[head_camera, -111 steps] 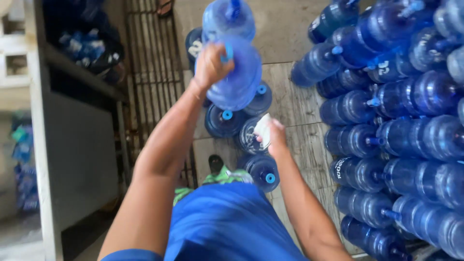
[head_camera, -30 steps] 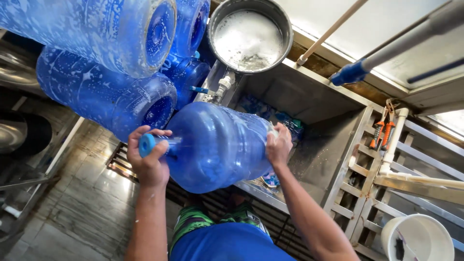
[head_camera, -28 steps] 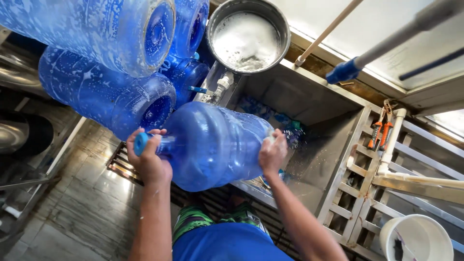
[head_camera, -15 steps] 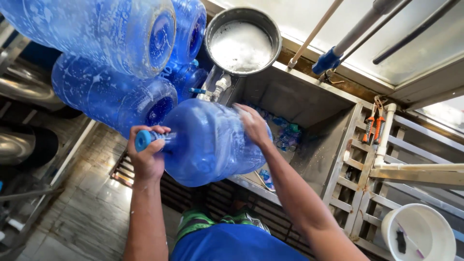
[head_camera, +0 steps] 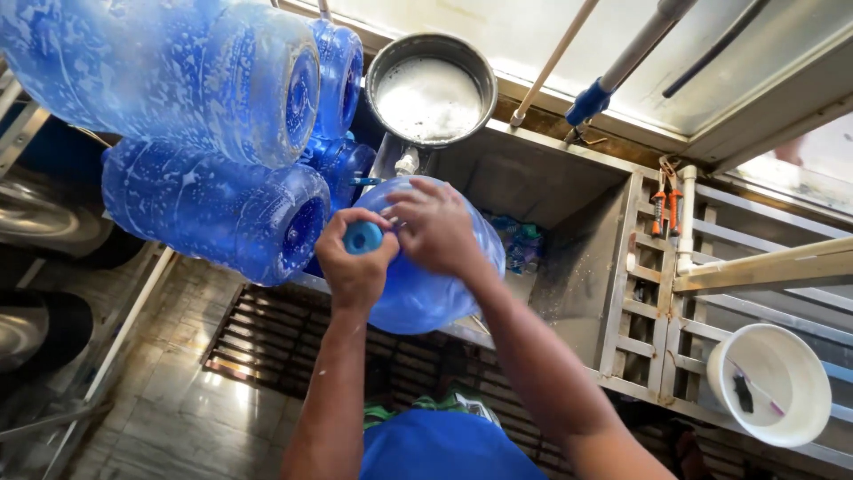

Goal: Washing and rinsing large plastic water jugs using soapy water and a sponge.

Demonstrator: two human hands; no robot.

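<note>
I hold a large blue water jug (head_camera: 425,293) over the edge of a steel sink (head_camera: 542,191), its neck turned up toward me. My left hand (head_camera: 355,267) is closed around the neck just under the light-blue cap (head_camera: 362,236). My right hand (head_camera: 435,227) lies on the jug's shoulder beside the cap, fingers spread over the plastic. The jug's lower body hangs down into the sink and is partly hidden by my hands.
Soapy blue jugs (head_camera: 213,213) lie stacked on their sides at the left. A round metal pot (head_camera: 431,89) of foamy water sits behind the sink. A white bucket (head_camera: 769,382) stands at the right by a slatted rack (head_camera: 644,293). A floor grate (head_camera: 267,342) lies below.
The jug has swung from lying sideways to neck-up toward me. My right hand slid from its base up to the shoulder near the cap. My left hand stayed on the neck.
</note>
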